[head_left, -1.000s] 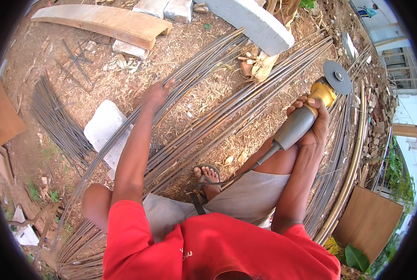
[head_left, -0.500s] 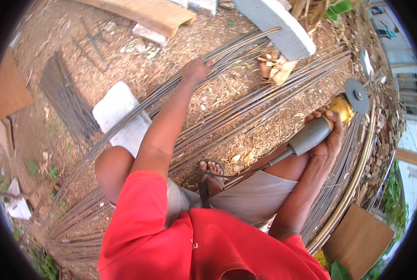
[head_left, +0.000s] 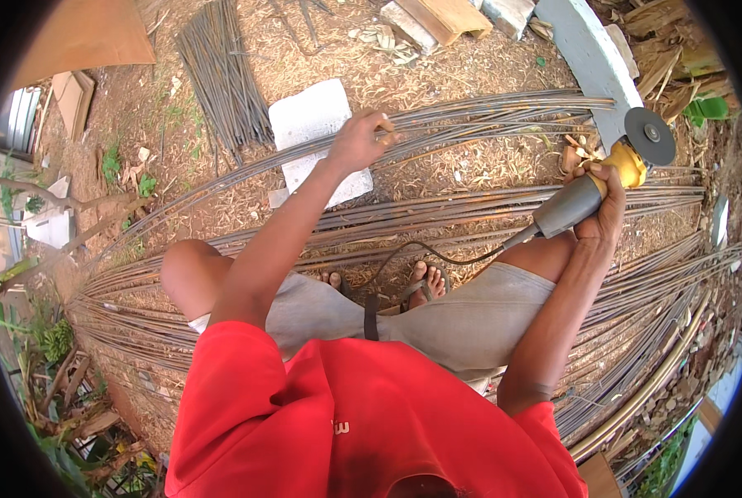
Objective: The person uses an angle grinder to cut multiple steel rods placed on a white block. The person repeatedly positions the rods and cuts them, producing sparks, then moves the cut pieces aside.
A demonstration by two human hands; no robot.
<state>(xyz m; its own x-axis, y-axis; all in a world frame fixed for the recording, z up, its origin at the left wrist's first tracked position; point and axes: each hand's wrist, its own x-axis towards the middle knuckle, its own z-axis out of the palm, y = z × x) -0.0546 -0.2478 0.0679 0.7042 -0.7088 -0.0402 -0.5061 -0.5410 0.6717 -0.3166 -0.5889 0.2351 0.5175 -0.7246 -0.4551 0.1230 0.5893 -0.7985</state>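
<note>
My right hand [head_left: 600, 203] grips an angle grinder [head_left: 571, 204] with a grey body, a yellow head and a dark round disc, held up at the right over my knee. Its cord runs down from the handle between my legs. My left hand [head_left: 361, 143] is over a bundle of long steel rods [head_left: 437, 116], with its fingers curled; what they hold, if anything, is too small to make out. Those rods cross a pale block [head_left: 313, 116] beneath my left wrist, and a long grey slab [head_left: 586, 58] lies by their right end.
A second row of rods [head_left: 470, 202] runs across in front of my feet. More rods [head_left: 636, 286] lie at the right, beside a long pole [head_left: 649, 398]. A stack of short cut rods [head_left: 221, 75] is at the far left. Wooden beams [head_left: 445, 21] lie at the back.
My view has turned, so the rods now lie more level across it. My left hand has shifted along the rods toward the pale block. The grinder stays in my right hand.
</note>
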